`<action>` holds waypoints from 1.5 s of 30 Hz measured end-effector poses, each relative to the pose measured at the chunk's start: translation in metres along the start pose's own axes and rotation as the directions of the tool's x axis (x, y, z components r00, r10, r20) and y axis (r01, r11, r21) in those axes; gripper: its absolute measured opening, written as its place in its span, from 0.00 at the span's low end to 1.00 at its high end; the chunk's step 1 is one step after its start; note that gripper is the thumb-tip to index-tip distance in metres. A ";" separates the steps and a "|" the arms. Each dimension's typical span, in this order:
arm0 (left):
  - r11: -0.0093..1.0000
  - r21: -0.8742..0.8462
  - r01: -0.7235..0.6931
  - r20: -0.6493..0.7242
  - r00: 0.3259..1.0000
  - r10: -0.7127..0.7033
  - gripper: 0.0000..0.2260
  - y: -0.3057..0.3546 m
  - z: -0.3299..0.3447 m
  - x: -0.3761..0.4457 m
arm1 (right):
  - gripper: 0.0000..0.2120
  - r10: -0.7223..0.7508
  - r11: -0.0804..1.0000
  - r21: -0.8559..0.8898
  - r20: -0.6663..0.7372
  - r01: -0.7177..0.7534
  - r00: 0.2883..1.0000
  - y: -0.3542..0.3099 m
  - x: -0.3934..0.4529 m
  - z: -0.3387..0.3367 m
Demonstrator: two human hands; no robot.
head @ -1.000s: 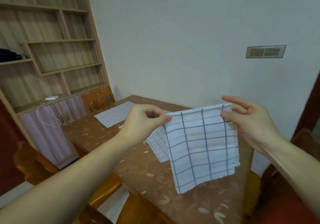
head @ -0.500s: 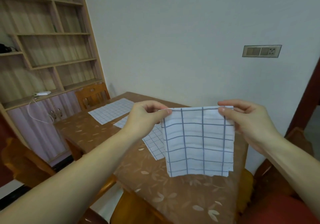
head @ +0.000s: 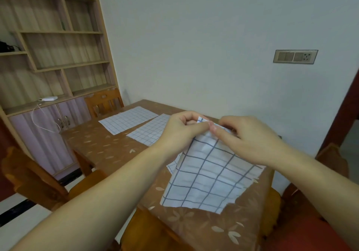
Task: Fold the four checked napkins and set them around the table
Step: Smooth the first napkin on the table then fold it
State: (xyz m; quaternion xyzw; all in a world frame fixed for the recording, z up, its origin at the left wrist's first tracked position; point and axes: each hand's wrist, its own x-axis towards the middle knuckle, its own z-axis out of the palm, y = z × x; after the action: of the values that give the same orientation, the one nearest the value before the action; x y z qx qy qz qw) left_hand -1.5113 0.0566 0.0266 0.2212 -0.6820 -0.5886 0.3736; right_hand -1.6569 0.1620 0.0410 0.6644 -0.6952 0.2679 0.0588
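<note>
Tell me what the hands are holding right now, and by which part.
Both hands, left hand and right hand, pinch one checked napkin at its top edge, where the fingertips meet; the rest hangs down over the table.

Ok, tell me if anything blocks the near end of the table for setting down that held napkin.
Nothing visible does. Both hands, left hand and right hand, pinch the napkin above bare table; the flat napkins lie farther back.
</note>
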 end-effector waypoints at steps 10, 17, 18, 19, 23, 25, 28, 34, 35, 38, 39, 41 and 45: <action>0.967 0.172 -0.188 -0.126 0.969 0.211 0.18 -0.014 0.003 -0.012 | 0.14 -0.148 0.986 0.052 -0.160 0.158 0.976 0.004 -0.002 0.007; 0.957 0.214 -0.196 -0.124 0.966 0.225 0.14 -0.017 0.002 -0.016 | 0.20 -0.090 0.974 0.184 -0.210 0.130 0.974 0.015 0.001 -0.006; 0.958 0.222 -0.182 -0.070 0.977 0.202 0.14 -0.016 0.002 -0.016 | 0.20 -0.077 0.972 0.202 -0.212 0.120 0.974 0.017 0.001 -0.009; 0.958 0.233 -0.170 -0.027 0.983 0.181 0.14 -0.015 0.001 -0.016 | 0.20 -0.069 0.970 0.214 -0.206 0.114 0.976 0.019 0.001 -0.011; 0.955 0.240 -0.175 0.060 0.984 0.165 0.16 -0.013 0.001 -0.017 | 0.20 -0.064 0.967 0.236 -0.155 0.100 0.986 0.021 0.003 -0.013; 0.947 0.259 -0.192 0.078 0.981 0.177 0.16 -0.013 0.002 -0.018 | 0.19 -0.094 0.973 0.189 -0.191 0.131 0.977 0.017 0.004 -0.014; 0.947 0.282 -0.156 0.108 0.986 0.131 0.17 -0.016 -0.008 -0.021 | 0.15 -0.110 0.975 0.157 -0.271 0.157 0.956 0.014 0.007 -0.024; 0.816 0.577 -0.003 0.343 0.908 -0.239 0.19 -0.029 -0.056 -0.014 | 0.17 -0.099 0.979 0.150 -0.228 0.135 0.969 0.022 0.009 -0.037; 0.792 0.610 0.000 0.368 0.885 -0.284 0.14 -0.029 -0.058 -0.014 | 0.18 -0.117 0.980 0.135 -0.216 0.148 0.969 0.021 0.009 -0.035; 0.790 0.612 -0.027 0.446 0.837 -0.317 0.10 -0.020 -0.049 -0.018 | 0.20 -0.177 0.973 0.110 -0.212 0.204 0.961 0.015 0.009 -0.029; 0.815 0.578 -0.039 0.447 0.851 -0.276 0.11 -0.016 -0.042 -0.020 | 0.20 -0.193 0.969 0.113 -0.212 0.220 0.958 0.013 0.010 -0.027; 0.895 0.446 -0.020 0.374 0.912 -0.166 0.11 -0.010 -0.024 -0.020 | 0.20 -0.213 0.963 0.123 -0.204 0.241 0.955 0.007 0.013 -0.026; 0.960 0.280 0.017 0.245 0.965 -0.089 0.08 -0.007 -0.010 -0.019 | 0.13 -0.206 0.958 0.153 -0.219 0.242 0.954 0.001 0.014 -0.032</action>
State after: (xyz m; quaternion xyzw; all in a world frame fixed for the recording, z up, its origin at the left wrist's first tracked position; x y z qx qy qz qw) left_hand -1.4925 0.0624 0.0154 0.2117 -0.7934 -0.5214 0.2321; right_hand -1.6683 0.1634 0.0741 0.7114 -0.5786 0.3864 0.0991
